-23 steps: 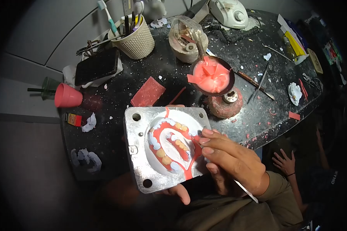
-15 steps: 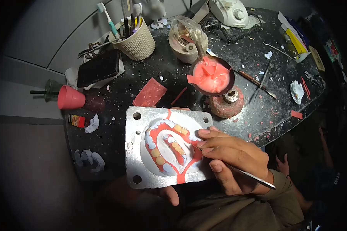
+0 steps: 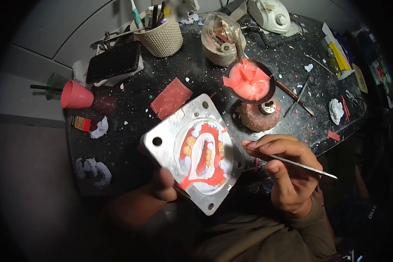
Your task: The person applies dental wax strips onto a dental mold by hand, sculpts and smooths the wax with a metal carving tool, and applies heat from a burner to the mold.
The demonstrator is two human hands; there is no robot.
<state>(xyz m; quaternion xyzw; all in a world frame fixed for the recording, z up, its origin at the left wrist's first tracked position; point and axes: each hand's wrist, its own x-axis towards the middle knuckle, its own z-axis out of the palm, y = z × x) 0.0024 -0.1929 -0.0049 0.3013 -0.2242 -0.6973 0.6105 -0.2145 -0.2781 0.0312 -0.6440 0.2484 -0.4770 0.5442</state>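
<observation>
My left hand (image 3: 161, 187) grips the near left edge of a metal dental flask (image 3: 169, 153), thumb on top and fingers hidden below. White plaster (image 3: 192, 163) fills the flask's round middle. Set in it is a horseshoe of red wax (image 3: 210, 130) with yellowish and pale blue-white teeth; a shorter red strip with teeth (image 3: 201, 162) lies inside the curve. My right hand (image 3: 292, 170) is closed on a thin metal wax carving tool (image 3: 308, 167), held just right of the flask and apart from it.
Beyond the flask, a pan (image 3: 273, 89) of pink wax sits over a spirit lamp (image 3: 257, 118). A pink wax sheet (image 3: 172, 97) lies on the black table (image 3: 131, 159). Around stand a pink cup (image 3: 76, 94), a phone (image 3: 114, 62), a woven holder (image 3: 163, 40) and a plastic-wrapped container (image 3: 218, 48).
The flask has turned and tilted in my left hand, moving right. My right hand with the carving tool has drawn away from the wax to the right. The view has shifted slightly.
</observation>
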